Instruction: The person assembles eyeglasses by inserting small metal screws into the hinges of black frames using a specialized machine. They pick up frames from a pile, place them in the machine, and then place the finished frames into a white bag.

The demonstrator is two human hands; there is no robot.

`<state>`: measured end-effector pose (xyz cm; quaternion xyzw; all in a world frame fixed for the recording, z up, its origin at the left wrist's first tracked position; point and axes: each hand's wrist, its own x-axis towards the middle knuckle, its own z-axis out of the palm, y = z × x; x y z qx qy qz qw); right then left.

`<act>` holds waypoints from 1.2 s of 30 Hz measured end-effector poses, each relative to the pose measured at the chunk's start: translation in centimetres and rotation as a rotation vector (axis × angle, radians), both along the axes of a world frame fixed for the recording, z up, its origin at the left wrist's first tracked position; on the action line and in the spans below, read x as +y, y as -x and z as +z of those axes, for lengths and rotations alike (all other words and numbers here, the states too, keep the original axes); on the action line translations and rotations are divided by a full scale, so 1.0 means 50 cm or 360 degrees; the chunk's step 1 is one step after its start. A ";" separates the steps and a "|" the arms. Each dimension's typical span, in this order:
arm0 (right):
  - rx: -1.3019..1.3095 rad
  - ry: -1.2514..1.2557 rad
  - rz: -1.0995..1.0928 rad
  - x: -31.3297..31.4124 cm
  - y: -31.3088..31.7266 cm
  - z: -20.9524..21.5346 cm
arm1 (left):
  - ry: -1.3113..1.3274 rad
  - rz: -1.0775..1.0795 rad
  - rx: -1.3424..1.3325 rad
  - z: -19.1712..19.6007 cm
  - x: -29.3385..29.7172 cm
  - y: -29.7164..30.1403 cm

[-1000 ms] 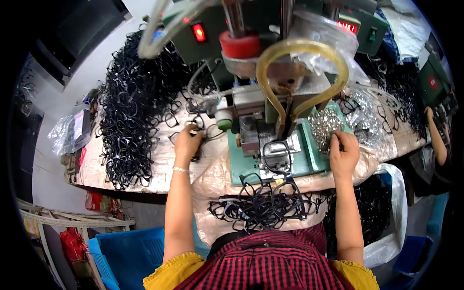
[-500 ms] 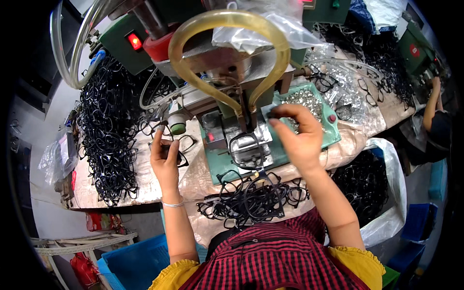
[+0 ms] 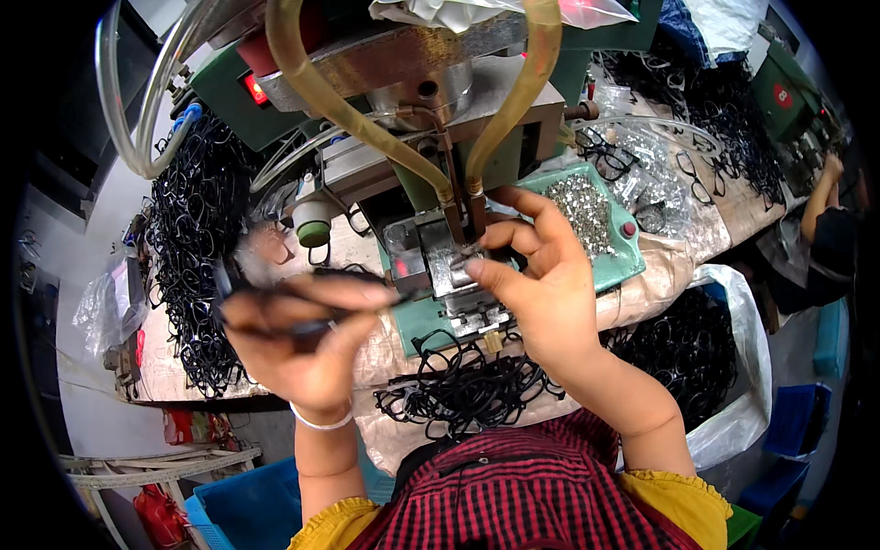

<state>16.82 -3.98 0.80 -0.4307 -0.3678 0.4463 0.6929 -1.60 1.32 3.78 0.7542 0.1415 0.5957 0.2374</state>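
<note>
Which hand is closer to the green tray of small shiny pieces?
The right hand, at the metal fixture left of the tray. The blurred left hand, with a pale wristband, is farther away.

We are in an eyeglass workshop: black spectacle frames (image 3: 197,266) lie heaped on a workbench (image 3: 738,220), near a green-and-steel bench machine (image 3: 403,69) with clear tubing (image 3: 107,101) and a tray (image 3: 632,252) of tiny metal parts (image 3: 584,209); at right, a co-worker's arm (image 3: 816,211) reaches another green machine (image 3: 773,73).

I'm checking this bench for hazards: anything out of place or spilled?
A crumpled plastic sheet shows high on the machine, by the yellowish hose; loose wrapping there seems odd. The small metal parts look contained in their green tray.
</note>
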 end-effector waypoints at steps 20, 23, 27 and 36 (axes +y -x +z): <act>-0.0706 -0.0325 -0.0266 0.033 -0.045 -0.052 | 0.0381 0.0145 -0.0441 0.041 -0.004 -0.039; -0.0413 -0.0386 -0.0195 0.033 -0.024 -0.054 | 0.0333 0.0060 -0.0505 0.037 0.007 -0.033; -0.0460 -0.0396 -0.0289 0.033 -0.015 -0.050 | 0.0337 0.0047 -0.0450 0.038 0.004 -0.030; -0.0452 -0.0335 -0.0255 0.034 -0.024 -0.043 | 0.0321 0.0116 -0.0425 0.033 0.006 -0.028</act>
